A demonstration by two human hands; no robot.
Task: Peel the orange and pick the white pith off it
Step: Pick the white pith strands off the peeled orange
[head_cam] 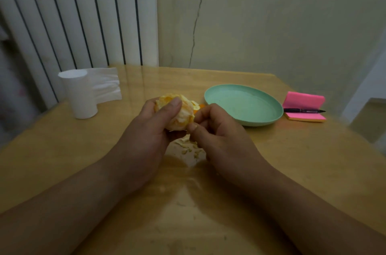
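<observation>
My left hand (154, 129) grips a peeled orange (183, 115) above the middle of the table, thumb lying across its top. White pith covers most of the fruit, with orange flesh showing in patches. My right hand (213, 129) is against the orange's right side, thumb and forefinger pinching at the pith there. Small pith scraps (189, 148) lie on the table under the hands. Bits of orange peel (198, 106) show just behind the fruit, mostly hidden.
A green plate (261, 121) sits to the right of the hands. Beyond it lies a pink sticky-note pad (302, 101) with a black pen (302, 110) on it. A white tissue roll (80, 96) stands at the left. The wall and a radiator are behind the table.
</observation>
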